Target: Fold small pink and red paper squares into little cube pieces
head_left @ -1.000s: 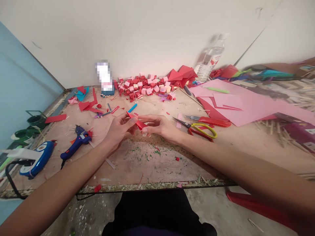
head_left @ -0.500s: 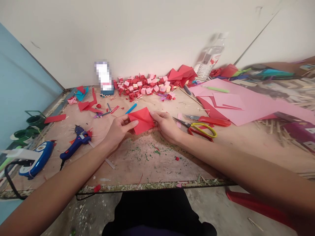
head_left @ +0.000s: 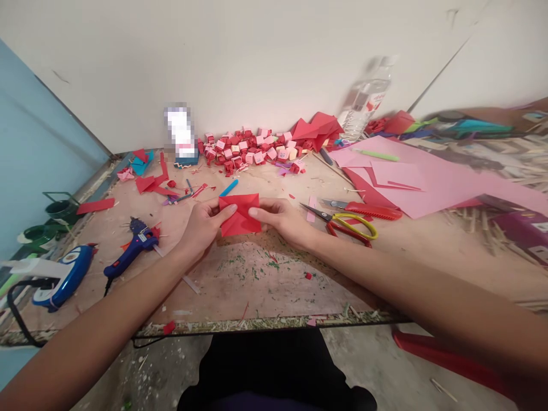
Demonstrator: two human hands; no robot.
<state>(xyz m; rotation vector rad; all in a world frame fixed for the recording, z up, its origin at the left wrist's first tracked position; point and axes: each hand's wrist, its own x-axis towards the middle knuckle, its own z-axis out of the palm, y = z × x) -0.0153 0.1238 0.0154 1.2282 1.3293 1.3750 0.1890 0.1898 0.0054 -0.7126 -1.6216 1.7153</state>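
No wording, brand or number is legible. The clear plastic bottle [head_left: 367, 103] carries a label [head_left: 377, 101] with red print, too blurred to make out. A small pale sticker [head_left: 144, 238] on the blue glue gun [head_left: 124, 255] is too tiny to decipher. The phone screen [head_left: 180, 131] is pixelated. Whitish patches on the purple box [head_left: 518, 231] and faint marks on some paper cubes [head_left: 257, 157] stay indistinct.

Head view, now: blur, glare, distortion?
Head view: the square of folded red paper reads fairly sharp; at right, straw-coloured thin sticks smear; the clear plastic bottle looks slanted and stretched; the bright white upright rectangle is pixelated, its content unreadable.
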